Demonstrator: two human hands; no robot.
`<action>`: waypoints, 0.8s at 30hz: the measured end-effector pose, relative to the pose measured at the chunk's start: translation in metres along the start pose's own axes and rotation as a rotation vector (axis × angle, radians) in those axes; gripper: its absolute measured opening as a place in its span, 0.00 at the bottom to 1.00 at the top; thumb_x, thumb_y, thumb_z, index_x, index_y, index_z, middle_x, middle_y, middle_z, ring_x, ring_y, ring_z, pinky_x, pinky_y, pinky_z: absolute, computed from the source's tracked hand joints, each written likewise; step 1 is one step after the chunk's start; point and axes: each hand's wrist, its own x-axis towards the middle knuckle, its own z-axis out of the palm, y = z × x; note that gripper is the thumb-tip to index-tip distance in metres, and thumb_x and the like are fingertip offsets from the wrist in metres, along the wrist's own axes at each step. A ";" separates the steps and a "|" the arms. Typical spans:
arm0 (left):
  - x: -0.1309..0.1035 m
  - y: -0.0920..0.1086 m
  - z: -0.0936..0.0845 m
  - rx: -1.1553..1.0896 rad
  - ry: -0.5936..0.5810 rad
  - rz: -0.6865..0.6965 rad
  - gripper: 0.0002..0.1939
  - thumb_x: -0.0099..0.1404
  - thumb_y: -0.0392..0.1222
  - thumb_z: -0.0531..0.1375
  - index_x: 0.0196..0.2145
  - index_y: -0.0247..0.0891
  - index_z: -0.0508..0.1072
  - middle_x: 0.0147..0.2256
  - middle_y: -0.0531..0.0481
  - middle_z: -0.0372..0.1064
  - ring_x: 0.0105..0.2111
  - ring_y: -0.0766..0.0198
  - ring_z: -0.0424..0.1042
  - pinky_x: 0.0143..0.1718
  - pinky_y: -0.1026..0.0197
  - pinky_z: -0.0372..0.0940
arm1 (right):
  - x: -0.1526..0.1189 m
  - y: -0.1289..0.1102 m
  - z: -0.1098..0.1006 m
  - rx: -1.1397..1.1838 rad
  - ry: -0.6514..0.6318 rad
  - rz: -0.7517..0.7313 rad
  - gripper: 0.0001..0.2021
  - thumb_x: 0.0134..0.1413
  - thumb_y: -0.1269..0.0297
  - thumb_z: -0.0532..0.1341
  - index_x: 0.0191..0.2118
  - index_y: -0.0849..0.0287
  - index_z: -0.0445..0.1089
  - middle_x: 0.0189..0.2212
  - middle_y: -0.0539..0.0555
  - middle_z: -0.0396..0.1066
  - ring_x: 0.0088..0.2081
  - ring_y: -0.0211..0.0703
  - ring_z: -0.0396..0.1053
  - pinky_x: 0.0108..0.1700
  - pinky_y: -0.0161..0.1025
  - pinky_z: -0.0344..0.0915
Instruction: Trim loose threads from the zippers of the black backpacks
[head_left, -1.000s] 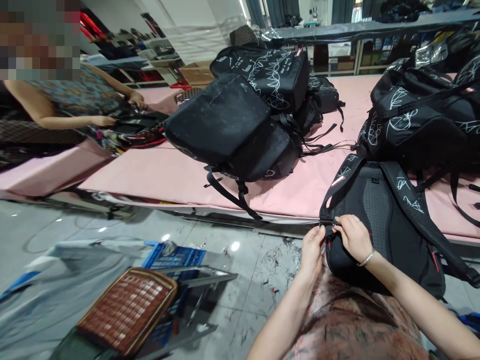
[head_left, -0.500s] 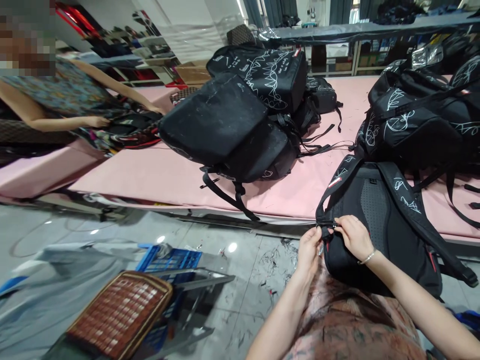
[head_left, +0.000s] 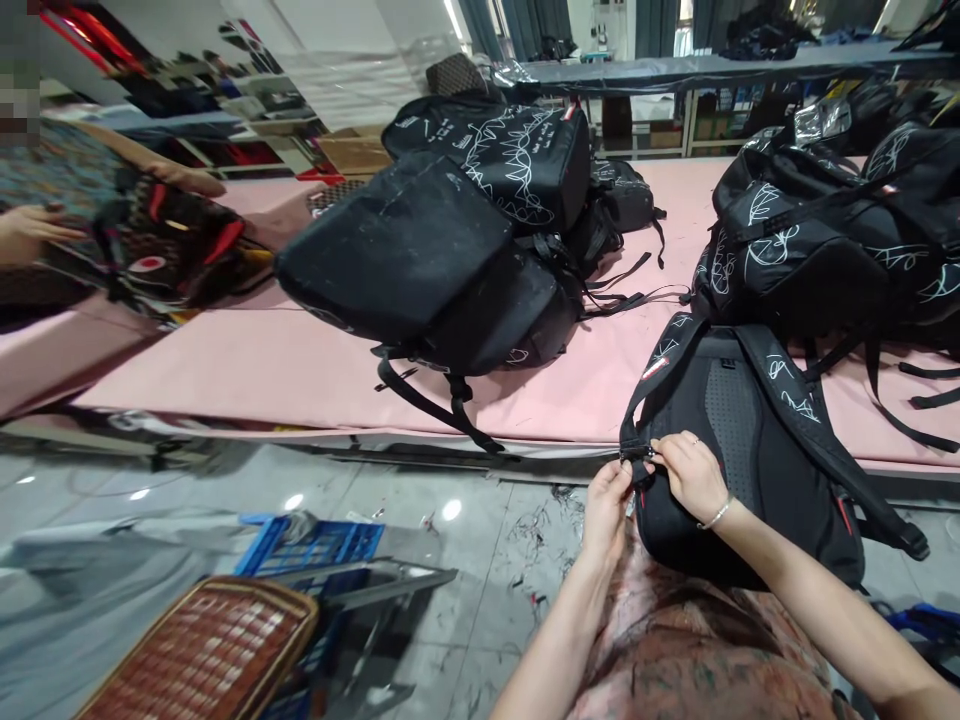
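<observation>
A black backpack (head_left: 750, 480) leans against the table's front edge and my lap, its padded back panel facing up. White scribble marks run along its shoulder straps (head_left: 795, 385). At its left side my left hand (head_left: 609, 500) pinches the lower end of the strap near a small dark buckle (head_left: 637, 453). My right hand (head_left: 691, 478), with a bracelet at the wrist, is closed on the other side of that buckle, fingertips pressed together on the strap webbing. Fine detail of the buckle is hidden by my fingers.
Black backpacks lie piled on the pink table (head_left: 330, 370), one pile (head_left: 405, 250) at centre, another (head_left: 810, 240) at right. A person's hand (head_left: 34, 232) holds a patterned bag (head_left: 180, 240) at far left. A woven-seat chair (head_left: 210, 650) and blue crate (head_left: 345, 540) stand below.
My hands stay at the strap buckle with little movement. The view has shifted slightly right. At left, the other person has lifted and turned a patterned bag.
</observation>
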 end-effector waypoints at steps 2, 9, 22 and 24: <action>-0.002 0.000 0.001 0.005 0.010 0.035 0.11 0.52 0.44 0.64 0.29 0.33 0.72 0.29 0.47 0.73 0.32 0.64 0.70 0.41 0.62 0.61 | 0.001 -0.004 -0.002 0.045 0.042 0.014 0.10 0.61 0.69 0.48 0.37 0.60 0.66 0.30 0.55 0.69 0.34 0.44 0.66 0.39 0.40 0.64; -0.015 -0.008 -0.011 0.502 0.001 0.373 0.15 0.52 0.43 0.63 0.38 0.39 0.71 0.44 0.43 0.65 0.45 0.56 0.63 0.46 0.59 0.58 | 0.000 -0.014 -0.001 0.321 0.032 0.207 0.20 0.53 0.61 0.57 0.52 0.58 0.59 0.36 0.54 0.69 0.34 0.44 0.70 0.35 0.39 0.69; -0.044 0.029 -0.066 0.563 -0.150 -0.093 0.32 0.49 0.47 0.64 0.52 0.42 0.63 0.20 0.58 0.60 0.17 0.73 0.54 0.21 0.68 0.49 | -0.028 0.014 0.039 0.368 -0.233 0.347 0.10 0.48 0.57 0.55 0.34 0.48 0.72 0.25 0.48 0.74 0.29 0.48 0.73 0.27 0.35 0.69; -0.065 0.065 -0.070 0.506 -0.210 -0.061 0.27 0.49 0.50 0.64 0.48 0.45 0.68 0.22 0.57 0.63 0.17 0.75 0.52 0.21 0.69 0.48 | -0.030 0.014 0.042 0.347 -0.153 0.445 0.09 0.46 0.55 0.56 0.31 0.45 0.72 0.22 0.47 0.73 0.26 0.49 0.72 0.25 0.36 0.68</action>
